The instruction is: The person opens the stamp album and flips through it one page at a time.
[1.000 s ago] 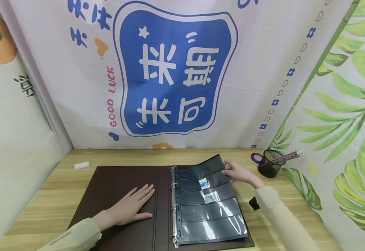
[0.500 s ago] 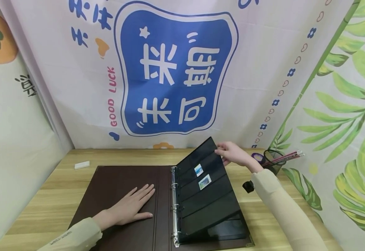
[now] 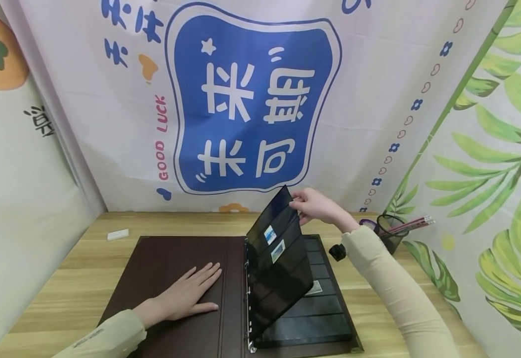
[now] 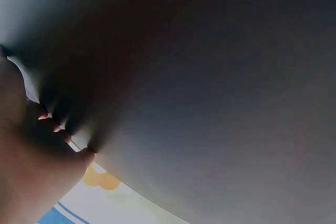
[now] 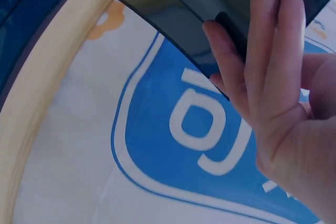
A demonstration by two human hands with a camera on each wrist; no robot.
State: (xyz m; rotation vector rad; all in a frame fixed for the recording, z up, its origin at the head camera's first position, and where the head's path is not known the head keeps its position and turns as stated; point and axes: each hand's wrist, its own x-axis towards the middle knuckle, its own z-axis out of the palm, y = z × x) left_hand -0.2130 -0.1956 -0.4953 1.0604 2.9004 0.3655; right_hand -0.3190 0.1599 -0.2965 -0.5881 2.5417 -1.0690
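A dark brown ring binder (image 3: pixel 171 258) lies spread on the table, metal rings along its spine. My left hand (image 3: pixel 184 297) rests flat on the bare inside cover, fingers straight; the left wrist view shows that hand (image 4: pixel 47 156) against a dark surface. By its far outer corner, my right hand (image 3: pixel 316 205) pinches a black album page (image 3: pixel 278 268), raised nearly upright and tilted left. Two small stamps (image 3: pixel 270 234) sit in its strips. Beneath is another black page (image 3: pixel 307 323) with a stamp (image 3: pixel 315 288) partly covered. In the right wrist view, the hand (image 5: pixel 283 77) holds the page edge (image 5: pixel 173 24).
A white block (image 3: pixel 118 234) lies at the back left of the wooden table (image 3: pixel 63 278). At the back right stand a black mesh pencil cup (image 3: pixel 390 238) with pencils and a purple roll (image 3: pixel 368 223), partly hidden. Printed cloth (image 3: pixel 122 149) hangs behind.
My right hand has lifted the page from nearly flat and swung it up and leftward, uncovering the page beneath. My left hand has stayed in place.
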